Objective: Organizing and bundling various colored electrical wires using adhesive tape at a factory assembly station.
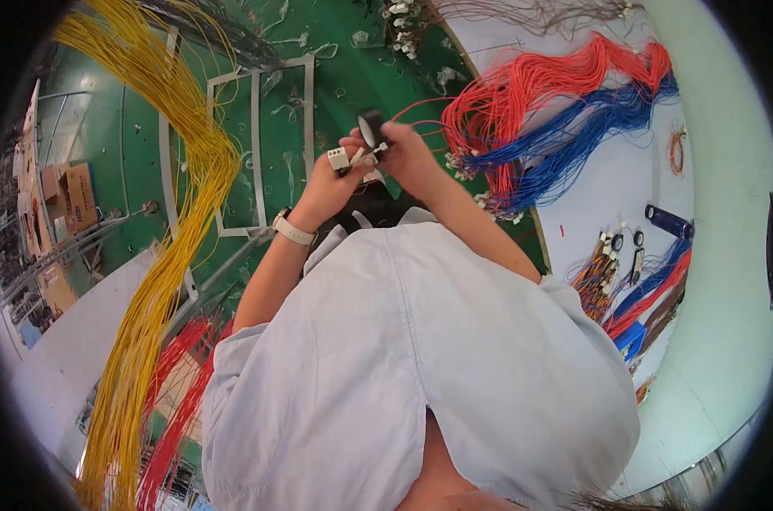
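Your left hand [325, 192] curls its fingers on a white rectangular plastic connector [339, 158], your right hand [413, 160] pinches a round black tape-like roll [370, 129] just right, and strands from the red wire bundle [522, 89], far right, might snag if tugged.

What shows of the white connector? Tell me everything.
The connector is a small white block, seemingly plastic, with dark openings in the face turned toward the camera. It sits slightly tilted at the left hand, which appears to grip it. Its far side is hidden, and any wires in it cannot be made out.
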Motion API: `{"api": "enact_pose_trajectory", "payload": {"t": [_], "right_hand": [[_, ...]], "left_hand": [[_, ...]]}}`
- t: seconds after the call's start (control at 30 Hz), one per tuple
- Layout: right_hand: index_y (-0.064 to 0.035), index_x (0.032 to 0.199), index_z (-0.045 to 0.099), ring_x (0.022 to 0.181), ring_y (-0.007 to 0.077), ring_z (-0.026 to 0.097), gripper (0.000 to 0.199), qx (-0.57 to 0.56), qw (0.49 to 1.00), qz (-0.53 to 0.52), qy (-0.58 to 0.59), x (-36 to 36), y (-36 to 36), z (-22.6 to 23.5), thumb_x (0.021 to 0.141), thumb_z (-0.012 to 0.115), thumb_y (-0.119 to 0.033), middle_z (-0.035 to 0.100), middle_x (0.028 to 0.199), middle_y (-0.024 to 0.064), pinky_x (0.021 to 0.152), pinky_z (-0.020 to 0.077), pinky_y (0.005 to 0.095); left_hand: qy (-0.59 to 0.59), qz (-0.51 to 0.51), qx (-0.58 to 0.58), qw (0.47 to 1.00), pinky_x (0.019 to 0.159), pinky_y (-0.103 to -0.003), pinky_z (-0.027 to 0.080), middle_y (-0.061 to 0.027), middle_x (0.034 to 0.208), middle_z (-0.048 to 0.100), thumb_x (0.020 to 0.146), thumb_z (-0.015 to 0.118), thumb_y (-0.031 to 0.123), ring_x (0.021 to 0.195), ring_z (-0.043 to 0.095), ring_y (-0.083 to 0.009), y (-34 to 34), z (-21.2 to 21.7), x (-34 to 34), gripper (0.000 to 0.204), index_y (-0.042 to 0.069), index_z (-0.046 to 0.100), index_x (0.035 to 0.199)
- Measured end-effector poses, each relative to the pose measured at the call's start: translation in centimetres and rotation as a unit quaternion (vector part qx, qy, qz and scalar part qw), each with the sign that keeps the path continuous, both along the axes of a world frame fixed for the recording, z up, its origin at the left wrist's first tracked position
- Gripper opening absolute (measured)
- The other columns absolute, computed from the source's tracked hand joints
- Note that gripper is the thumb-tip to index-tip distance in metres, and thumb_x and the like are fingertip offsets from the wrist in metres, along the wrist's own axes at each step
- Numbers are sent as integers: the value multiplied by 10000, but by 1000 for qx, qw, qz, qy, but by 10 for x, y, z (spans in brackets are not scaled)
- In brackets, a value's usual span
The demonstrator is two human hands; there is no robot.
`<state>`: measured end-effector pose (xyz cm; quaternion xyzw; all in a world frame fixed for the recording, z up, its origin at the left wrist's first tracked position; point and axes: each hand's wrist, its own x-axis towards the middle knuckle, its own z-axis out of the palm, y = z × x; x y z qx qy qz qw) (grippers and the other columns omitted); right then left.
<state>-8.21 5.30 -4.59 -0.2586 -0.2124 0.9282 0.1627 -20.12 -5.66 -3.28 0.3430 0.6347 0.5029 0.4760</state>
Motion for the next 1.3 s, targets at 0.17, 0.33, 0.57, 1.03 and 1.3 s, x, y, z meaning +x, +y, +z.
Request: {"api": "enact_pose_trajectory", "payload": {"t": [0.17,0.33,0.57,1.03,1.3], "right_hand": [[-19,1173,581,852,172,608,375,-10,984,178,-16,-1,31,10,873,597,-244,626,994,76,743,515,340],[5,1368,392,990,178,602,660,115,958,254,-70,-6,48,17,754,635,-5,606,1095,92,879,477,296],[-16,1401,377,1168,176,497,814,561,814,57,-135,-26,50,9,651,663,116,490,1283,94,1021,383,289],[-52,1413,333,1131,165,536,744,324,942,78,-22,-10,77,17,753,656,62,495,1314,107,954,446,321],[-10,1192,575,843,105,586,415,447,863,206,-115,21,91,38,782,627,-54,604,1082,66,766,480,252]], "left_hand": [[37,-13,-15,999,614,-234,411,16,735,585,889,606,103,694,500,-58,7,-7,-30,104,0,616,886],[-172,58,-18,983,490,-183,295,55,703,507,910,591,135,584,412,-16,10,-17,-40,77,61,591,888],[-388,104,-62,914,423,-181,149,89,631,416,912,595,175,474,259,-1,29,4,-38,102,96,562,857],[-389,56,-76,916,418,-184,144,92,622,352,929,556,210,477,254,-3,51,27,-31,107,123,550,866],[-462,69,-72,881,403,-187,133,101,603,294,935,538,244,471,221,4,62,42,-15,209,103,510,784]]}}
